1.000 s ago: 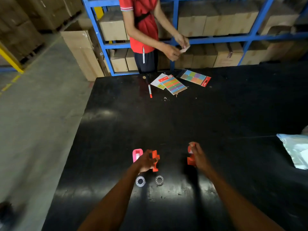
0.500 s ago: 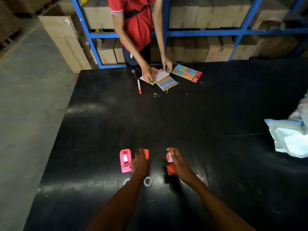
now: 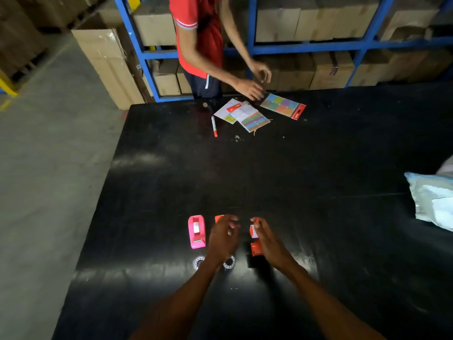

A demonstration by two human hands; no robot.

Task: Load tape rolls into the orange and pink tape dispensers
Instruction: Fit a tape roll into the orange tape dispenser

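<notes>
A pink tape dispenser [image 3: 196, 231] stands on the black table [image 3: 294, 168] near its front edge, with a white roll showing inside it. My left hand [image 3: 223, 238] is just right of it, fingers curled over an orange piece [image 3: 219, 218] that is mostly hidden. My right hand [image 3: 266, 238] grips the orange tape dispenser [image 3: 255, 242], thumb at its top end. Two small clear tape rolls [image 3: 198, 262] [image 3: 229, 263] lie flat on the table just behind my left wrist.
Across the table another person in a red shirt [image 3: 203, 33] handles colourful sticker packs [image 3: 283, 106] [image 3: 250, 117]; a red-capped marker [image 3: 214, 125] lies beside them. A pale plastic bag [image 3: 432, 202] sits at the right edge. Blue shelving [image 3: 318, 46] with cardboard boxes stands behind.
My view has tilted down and shifted. Both hands have stayed by the dispensers and drawn closer together. The person opposite has moved their hands from the sticker packs toward the right.
</notes>
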